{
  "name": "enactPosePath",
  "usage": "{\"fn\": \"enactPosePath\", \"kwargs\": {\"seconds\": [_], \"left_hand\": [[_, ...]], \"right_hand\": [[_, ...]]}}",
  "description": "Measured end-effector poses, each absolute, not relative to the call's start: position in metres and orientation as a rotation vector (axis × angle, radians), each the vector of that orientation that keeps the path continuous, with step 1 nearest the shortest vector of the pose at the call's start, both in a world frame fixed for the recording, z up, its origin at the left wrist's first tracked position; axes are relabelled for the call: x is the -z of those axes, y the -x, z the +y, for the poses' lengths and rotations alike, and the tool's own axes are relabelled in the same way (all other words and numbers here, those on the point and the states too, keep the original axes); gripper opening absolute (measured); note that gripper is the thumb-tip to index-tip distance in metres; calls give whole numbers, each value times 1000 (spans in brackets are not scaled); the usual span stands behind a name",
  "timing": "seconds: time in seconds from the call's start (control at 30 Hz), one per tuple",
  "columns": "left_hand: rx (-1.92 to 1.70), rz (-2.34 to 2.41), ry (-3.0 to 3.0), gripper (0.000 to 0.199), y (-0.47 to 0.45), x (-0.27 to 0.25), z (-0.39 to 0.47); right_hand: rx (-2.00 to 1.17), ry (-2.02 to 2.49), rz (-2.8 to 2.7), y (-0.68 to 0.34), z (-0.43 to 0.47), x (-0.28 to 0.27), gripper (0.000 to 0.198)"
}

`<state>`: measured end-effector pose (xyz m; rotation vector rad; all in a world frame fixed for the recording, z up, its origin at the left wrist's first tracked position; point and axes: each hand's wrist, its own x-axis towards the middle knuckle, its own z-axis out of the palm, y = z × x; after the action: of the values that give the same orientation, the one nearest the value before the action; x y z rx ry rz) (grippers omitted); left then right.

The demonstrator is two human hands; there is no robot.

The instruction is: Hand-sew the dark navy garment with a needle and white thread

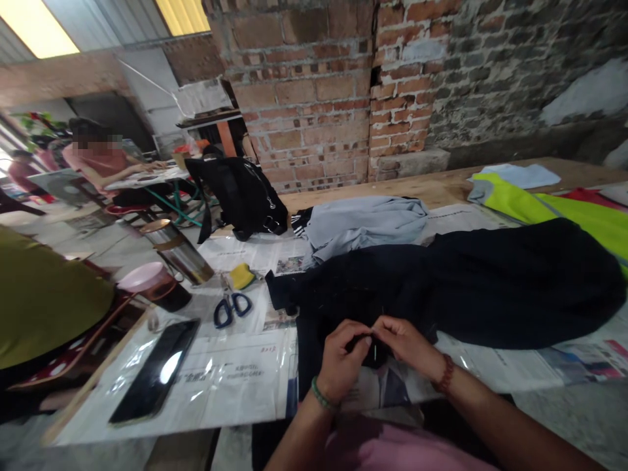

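A long dark navy garment [515, 281] lies across the table in front of me. Over its near edge, my left hand [341, 360] is closed, thumb and forefinger pinched together. My right hand [405, 340] pinches too, its fingertips meeting those of the left. What sits between the fingertips is too small to make out. Just below them a thin pale sliver shows against the dark cloth. To the left lie scissors [232, 310] with dark blue handles, beside a small yellow object [242, 276].
Newspaper under clear plastic [220, 376] covers the table. A phone [154, 373], a cup with a pink lid [157, 286] and a steel flask [179, 252] stand left. Behind are a black bag [240, 196], a grey garment [367, 219] and a neon-yellow one [520, 193]. People sit at left.
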<state>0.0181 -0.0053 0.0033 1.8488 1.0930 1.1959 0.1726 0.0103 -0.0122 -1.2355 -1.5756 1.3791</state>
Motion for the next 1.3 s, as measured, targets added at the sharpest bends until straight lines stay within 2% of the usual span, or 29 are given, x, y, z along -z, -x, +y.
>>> {"fn": "enactPosePath", "kwargs": {"seconds": [0.1, 0.17, 0.23, 0.3, 0.4, 0.47, 0.53, 0.67, 0.97, 1.3], "left_hand": [[-1253, 1314, -1874, 17, 8, -17, -8], [-1392, 1629, -1877, 17, 45, -27, -6], [-1374, 1968, -1846, 20, 95, -36, -4], [-1189, 2293, -1857, 25, 150, -44, -4], [-665, 2701, -1854, 35, 220, -56, -10], [-304, 2832, -1758, 49, 250, -62, -15], [-60, 2829, -1575, 65, 267, -66, -20], [83, 2740, -1434, 84, 274, -64, -23], [163, 2800, -1426, 71, 265, -60, -18], [83, 2881, -1428, 75, 250, -63, -17]], "right_hand": [[-1472, 1267, -1506, -177, 6, 19, 35], [-1478, 1264, -1511, -179, 4, 20, 35], [-1449, 1247, -1553, -180, 2, 19, 34], [-1423, 1241, -1588, -181, 0, 18, 33], [-1411, 1235, -1609, -181, -1, 19, 32], [-1399, 1226, -1618, -182, 0, 22, 32], [-1384, 1225, -1630, -183, 0, 25, 32], [-1362, 1245, -1659, -184, 0, 29, 32], [-1351, 1261, -1668, -183, 0, 28, 32], [-1337, 1245, -1676, -182, 0, 29, 32]]}}
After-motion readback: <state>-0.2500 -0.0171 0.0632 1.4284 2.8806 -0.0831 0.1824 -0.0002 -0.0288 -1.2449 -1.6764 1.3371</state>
